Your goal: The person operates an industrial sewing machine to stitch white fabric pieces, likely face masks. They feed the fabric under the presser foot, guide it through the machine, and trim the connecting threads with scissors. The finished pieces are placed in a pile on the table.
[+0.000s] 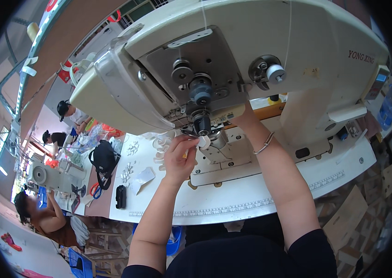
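A cream industrial sewing machine (316,51) fills the upper part of the view. Below its needle area, my left hand (180,156) pinches a small white curved piece (204,142), perhaps a fabric strip; its kind is hard to make out. Thumb and fingertips meet on it just beside the needle mechanism (201,121). My right hand (244,118) reaches behind the machine's head from the right, a bracelet (264,143) on that wrist. Its fingers are hidden by the machine. More white pieces (161,144) lie in a heap left of my left hand.
The white table (233,207) carries a ruler strip along its front edge. Small grey parts (126,172), a black oblong object (121,197), a black bag (105,160) and scissors (95,190) lie leftward. Another person (48,215) sits at a machine on the far left.
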Available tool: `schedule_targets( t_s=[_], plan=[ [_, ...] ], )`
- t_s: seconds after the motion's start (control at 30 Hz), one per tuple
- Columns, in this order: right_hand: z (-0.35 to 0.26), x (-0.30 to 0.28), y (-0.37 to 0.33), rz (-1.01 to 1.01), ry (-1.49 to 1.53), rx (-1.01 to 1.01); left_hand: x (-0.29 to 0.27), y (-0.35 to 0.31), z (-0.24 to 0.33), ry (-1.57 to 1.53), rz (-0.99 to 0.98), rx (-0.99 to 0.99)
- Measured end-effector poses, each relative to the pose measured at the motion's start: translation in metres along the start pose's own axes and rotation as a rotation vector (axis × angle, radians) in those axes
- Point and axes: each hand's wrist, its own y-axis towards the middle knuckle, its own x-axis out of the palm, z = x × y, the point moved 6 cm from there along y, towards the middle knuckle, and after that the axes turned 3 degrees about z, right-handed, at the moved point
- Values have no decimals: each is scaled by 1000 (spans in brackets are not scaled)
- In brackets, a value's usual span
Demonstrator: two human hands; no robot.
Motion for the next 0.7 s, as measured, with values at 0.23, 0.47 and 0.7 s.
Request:
schedule_targets(
  t_s=[0.23, 0.47, 0.7],
  plan=[
    [33, 7, -4, 16, 140, 27, 0, -1, -4, 2, 21, 31],
    [28, 2, 1, 51, 59, -40, -2, 0, -4, -34, 8, 33],
    [5, -17, 13, 32, -36, -68, -2, 2, -5, -40, -14, 83]
  ],
)
